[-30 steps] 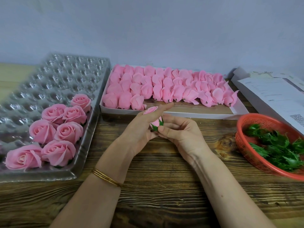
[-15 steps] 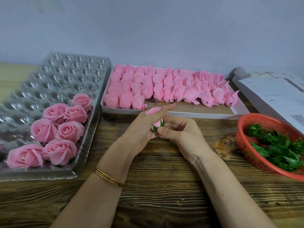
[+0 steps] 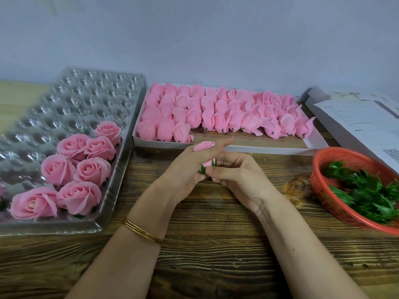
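Currently: both forearms over the table (image 3: 216,255), bangle (image 3: 140,230) on the left wrist. Left hand (image 3: 183,173) grips a pink rose (image 3: 204,146), index finger straight alongside the bloom. Right hand (image 3: 239,180) pinches the green calyx (image 3: 204,168) at its base. Rose sits mid-table between both hands, just in front of the box (image 3: 269,149) of bare heads (image 3: 216,111). Tray (image 3: 64,100) at left holds finished roses (image 3: 86,169). Basket (image 3: 319,190) at right holds leaves (image 3: 367,190).

Pink roses (image 3: 77,169); clear silvery tray (image 3: 71,100); orange-red basket (image 3: 321,190); green leaves (image 3: 367,195); gold bangles (image 3: 141,231).
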`<state>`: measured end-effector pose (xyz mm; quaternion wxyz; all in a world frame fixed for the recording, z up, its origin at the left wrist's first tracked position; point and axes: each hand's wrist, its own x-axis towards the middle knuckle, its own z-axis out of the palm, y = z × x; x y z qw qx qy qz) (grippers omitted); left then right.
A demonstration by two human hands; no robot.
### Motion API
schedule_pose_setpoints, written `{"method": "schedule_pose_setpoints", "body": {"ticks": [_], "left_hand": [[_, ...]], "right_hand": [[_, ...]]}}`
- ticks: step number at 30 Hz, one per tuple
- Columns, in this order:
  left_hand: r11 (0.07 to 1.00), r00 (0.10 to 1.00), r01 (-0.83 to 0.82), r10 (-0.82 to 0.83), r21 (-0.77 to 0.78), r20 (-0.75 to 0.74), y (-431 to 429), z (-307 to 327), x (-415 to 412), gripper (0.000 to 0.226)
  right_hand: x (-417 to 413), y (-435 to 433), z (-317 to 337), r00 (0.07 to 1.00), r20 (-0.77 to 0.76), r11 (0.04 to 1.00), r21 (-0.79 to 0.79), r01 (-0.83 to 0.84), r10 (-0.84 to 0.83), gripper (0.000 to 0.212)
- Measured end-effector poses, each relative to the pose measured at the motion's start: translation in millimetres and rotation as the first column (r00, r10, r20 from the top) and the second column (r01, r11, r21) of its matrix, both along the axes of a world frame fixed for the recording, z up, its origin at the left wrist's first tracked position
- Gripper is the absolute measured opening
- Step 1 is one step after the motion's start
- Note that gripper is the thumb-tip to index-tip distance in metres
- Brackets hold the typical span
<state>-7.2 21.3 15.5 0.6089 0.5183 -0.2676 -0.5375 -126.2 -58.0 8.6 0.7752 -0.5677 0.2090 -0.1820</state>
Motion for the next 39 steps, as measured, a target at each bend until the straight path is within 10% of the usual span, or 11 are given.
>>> {"method": "schedule_pose_setpoints", "body": {"ticks": [16,39], "left_hand": [[0.988,0.997,-0.068,0.07,-0.138,0.009,-5,-13,-4,0.04],[0.975,0.969,-0.22,0.222,-0.03,0.111,-5,-10,-12,0.02]], "right_hand": [[7,5,-9,0.937,0.04,0.916,-0.199,0.349,-0.348,0.03],[3,5,-1,0.971,-0.071,0.909,-0.373,0.186,-0.228,0.029]]}}
